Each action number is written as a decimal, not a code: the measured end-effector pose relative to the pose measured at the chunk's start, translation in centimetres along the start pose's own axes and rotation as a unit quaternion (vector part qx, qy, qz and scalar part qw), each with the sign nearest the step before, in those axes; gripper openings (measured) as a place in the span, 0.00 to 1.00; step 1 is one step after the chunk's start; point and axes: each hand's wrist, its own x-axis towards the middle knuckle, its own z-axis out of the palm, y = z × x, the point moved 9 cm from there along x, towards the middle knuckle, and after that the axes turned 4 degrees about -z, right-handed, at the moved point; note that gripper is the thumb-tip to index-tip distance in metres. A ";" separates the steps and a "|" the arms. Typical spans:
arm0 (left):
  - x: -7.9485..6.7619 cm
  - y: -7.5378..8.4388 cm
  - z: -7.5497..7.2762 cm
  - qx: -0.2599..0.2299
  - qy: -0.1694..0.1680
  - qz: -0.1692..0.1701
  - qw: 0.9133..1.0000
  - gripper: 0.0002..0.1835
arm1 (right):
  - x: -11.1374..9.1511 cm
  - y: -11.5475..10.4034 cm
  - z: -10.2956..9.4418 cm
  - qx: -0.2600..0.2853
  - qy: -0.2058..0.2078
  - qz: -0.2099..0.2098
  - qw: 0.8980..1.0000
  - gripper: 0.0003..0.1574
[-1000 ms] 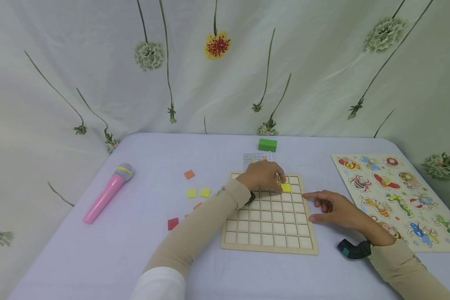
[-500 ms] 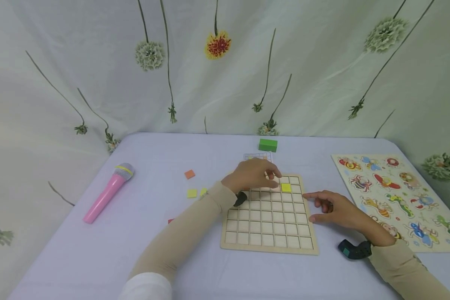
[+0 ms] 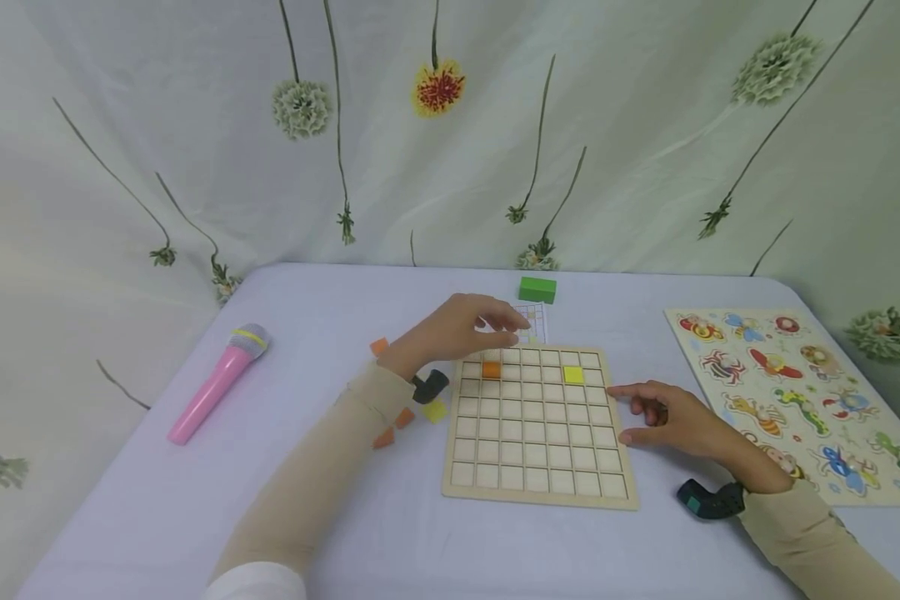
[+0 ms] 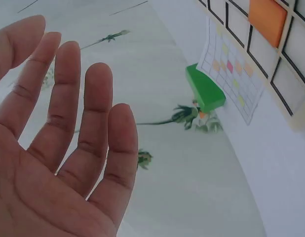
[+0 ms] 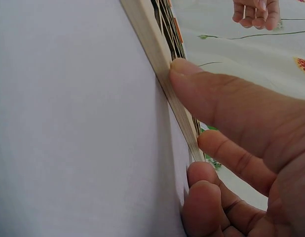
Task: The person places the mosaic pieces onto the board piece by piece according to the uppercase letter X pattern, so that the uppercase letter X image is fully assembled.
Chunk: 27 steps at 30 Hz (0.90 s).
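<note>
Filling the whole back, pale cloth [image 3: 397,200] printed with long-stemmed flowers. In front, a pale-covered surface [image 3: 345,542]. Toward its right side, a picture board [image 3: 812,385] bearing colourful insects. Near the middle, flat on the surface, a wooden grid board [image 3: 535,432] with rows of square cells.

Next in size, two hands. Left hand [image 3: 461,323] raised near the far left corner of the grid board, with fingers [image 4: 98,89] stretched out and slightly apart, palm showing in the left wrist view. Right hand [image 3: 663,421] at the grid board's right edge, index fingertip and thumb touching it, wide of each other, remaining fingers loosely curled.

Out to the left, a pink microphone [image 3: 217,387] lying at a slant. Around the wrists, dark devices [image 3: 711,499]. Just beyond the grid board, a paper chart [image 3: 534,321], partly behind the left hand in the head view. Beyond that, a green block [image 3: 537,290].

Smallest, the square tiles: an orange tile [image 3: 491,370] and a yellow tile [image 3: 573,375] in cells of the second row from the far edge, second from left and second from right respectively; left of the grid board, loose orange tiles [image 3: 383,438] and a loose yellow tile [image 3: 435,411], near the left forearm.
</note>
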 end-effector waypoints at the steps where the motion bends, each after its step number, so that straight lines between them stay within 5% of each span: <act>1: -0.4 -0.3 -0.3 -0.005 0.003 0.000 1.000 0.16 | 0.0 0.0 0.0 0.002 -0.001 -0.003 1.000 0.36; 10: -4.3 -4.4 -3.4 -0.050 0.026 -0.077 0.995 0.19 | 0.1 0.3 0.0 0.009 -0.007 0.003 1.000 0.37; 16: -6.6 -7.2 -5.5 -0.089 0.059 -0.099 0.989 0.20 | 0.0 0.2 0.0 0.008 -0.008 0.006 1.000 0.37; 27: -9.5 -13.4 -7.6 -0.184 0.103 -0.168 0.963 0.26 | 0.1 0.2 0.0 0.002 -0.008 0.004 1.000 0.37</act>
